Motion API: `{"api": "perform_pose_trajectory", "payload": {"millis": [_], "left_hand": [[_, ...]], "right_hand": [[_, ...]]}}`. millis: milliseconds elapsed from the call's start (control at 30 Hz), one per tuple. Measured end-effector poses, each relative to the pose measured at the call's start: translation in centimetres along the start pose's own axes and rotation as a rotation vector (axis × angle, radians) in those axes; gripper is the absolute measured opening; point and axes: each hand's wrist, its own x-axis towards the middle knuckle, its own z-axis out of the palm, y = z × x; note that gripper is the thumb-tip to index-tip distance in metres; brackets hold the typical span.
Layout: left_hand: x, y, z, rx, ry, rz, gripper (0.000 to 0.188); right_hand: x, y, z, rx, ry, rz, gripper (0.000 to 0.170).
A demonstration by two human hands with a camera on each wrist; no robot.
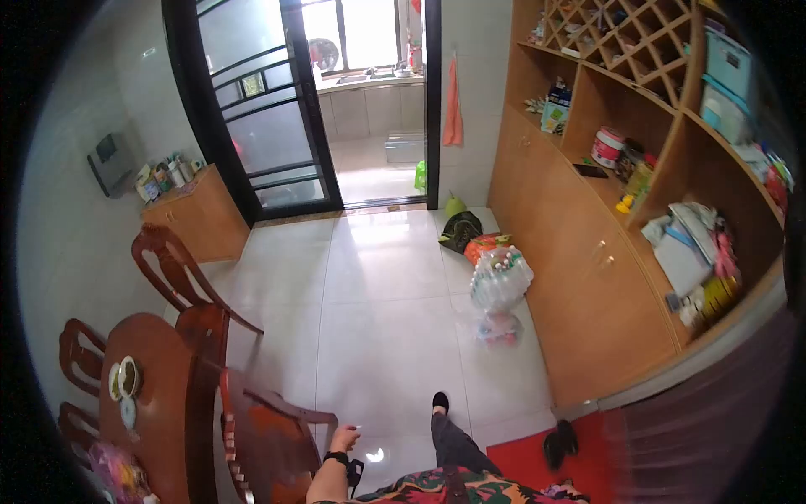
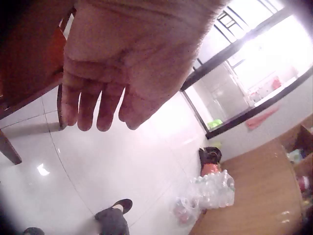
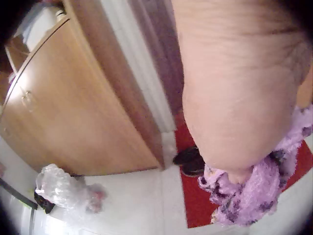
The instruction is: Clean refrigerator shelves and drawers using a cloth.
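My left hand (image 1: 343,439) hangs beside a wooden chair (image 1: 269,428) in the head view; in the left wrist view the hand (image 2: 127,63) has its fingers extended and nothing in them. At the bottom edge of the head view a bit of purple patterned cloth (image 1: 564,490) shows. In the right wrist view my right hand (image 3: 239,98) grips that purple cloth (image 3: 254,196), which hangs in folds below the palm; most fingers are hidden. Red mat (image 3: 195,210) lies beneath it.
Clear plastic bags of bottles (image 1: 501,281) stand on the floor by the wooden cabinet (image 1: 571,252). Dark shoes (image 1: 560,443) rest on the red mat. A dining table (image 1: 159,412) and chairs are at the left. A sliding door (image 1: 269,109) stands partly open onto a kitchen.
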Motion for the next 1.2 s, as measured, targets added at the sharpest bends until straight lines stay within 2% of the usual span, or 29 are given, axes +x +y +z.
{"api": "perform_pose_trajectory", "payload": {"millis": [33, 67, 100, 167, 233, 300, 367, 433, 467, 500, 567, 600, 633, 667, 700, 767, 800, 867, 967, 1000, 1100, 1133, 1200], "left_hand": [[2.3, 0.0, -1.1, 0.097, -0.009, 0.031, 0.038], [3.4, 0.3, -2.5, 0.076, 0.015, -0.058, 0.037], [6.5, -0.9, -4.1, 0.254, 0.054, -0.098, 0.035], [4.3, 4.7, -6.4, 0.039, 0.164, -0.386, 0.029], [3.6, 9.1, -8.7, -0.196, 0.261, -0.385, 0.025], [6.1, 10.5, -10.9, -0.18, 0.286, -0.405, 0.026], [9.9, 11.8, -11.7, -0.177, 0.31, -0.414, 0.027], [13.0, 13.5, -12.5, -0.285, 0.371, -0.494, 0.031], [15.3, 14.2, -12.9, -0.283, 0.373, -0.505, 0.031], [17.5, 15.2, -13.6, -0.314, 0.361, -0.548, 0.028], [23.3, 18.4, -14.9, -0.353, 0.335, -0.578, 0.025], [26.1, 21.1, -15.5, -0.399, 0.354, -0.55, 0.021], [28.3, 23.8, -15.8, -0.447, 0.371, -0.528, 0.017], [29.9, 28.8, -16.3, -0.443, 0.335, -0.477, 0.012], [33.2, 32.6, -17.5, -0.447, 0.323, -0.476, 0.012], [39.9, 37.8, -19.7, -0.344, 0.213, -0.232, 0.014], [41.6, 42.5, -19.8, -0.292, 0.354, -0.191, 0.026], [46.3, 52.3, -20.5, -0.227, 0.286, -0.087, 0.036], [53.6, 64.4, -21.3, -0.205, 0.253, -0.05, 0.036], [56.3, 66.9, -21.5, -0.15, 0.236, 0.015, 0.037], [62.3, 71.0, -21.3, -0.118, 0.223, 0.096, 0.039], [63.6, 71.8, -21.6, -0.043, 0.195, 0.021, 0.039], [65.5, 73.2, -22.8, 0.014, 0.13, -0.157, 0.039]], "right_hand": [[3.2, -2.7, -1.6, -0.023, 0.0, -0.011, 0.028], [5.8, -5.6, -3.5, -0.058, -0.003, -0.036, 0.028], [8.7, -9.1, -5.2, -0.096, -0.012, -0.082, 0.028], [17.2, -15.5, -7.2, -0.21, -0.045, -0.384, 0.023], [17.9, -27.0, -12.3, 0.641, -0.264, -0.286, 0.017], [26.8, -33.2, -13.4, 0.539, -0.221, -0.413, 0.017], [12.2, -51.7, -23.7, 0.29, -0.061, -0.457, 0.017], [14.8, -59.7, -25.9, 0.361, -0.11, -0.448, 0.018], [16.5, -62.3, -25.9, 0.45, -0.156, -0.43, 0.022], [28.1, -60.1, -22.6, 0.231, -0.086, -0.559, 0.025], [29.7, -65.0, -23.3, 0.576, -0.301, -0.401, 0.024], [31.3, -67.2, -24.0, 0.576, -0.288, -0.405, 0.024], [33.7, -67.2, -23.8, 0.194, -0.183, -0.384, 0.024], [36.0, -67.1, -23.7, -0.188, -0.075, -0.35, 0.026], [37.5, -67.4, -24.1, -0.114, -0.15, -0.333, 0.037], [35.2, -71.6, -27.2, -0.229, -0.068, -0.291, 0.045], [35.4, -72.4, -27.8, -0.228, -0.084, -0.271, 0.045], [37.6, -74.3, -29.1, 0.08, 0.043, -0.218, 0.04], [42.0, -79.0, -31.6, 0.031, -0.025, -0.209, 0.04], [43.6, -80.9, -32.3, 0.029, -0.028, -0.204, 0.04], [51.6, -88.9, -34.4, 0.055, -0.279, -0.098, 0.042], [54.0, -91.8, -34.9, -0.074, -0.107, -0.273, 0.036], [66.9, -93.7, -32.2, -0.255, 0.048, -0.89, 0.023]]}}
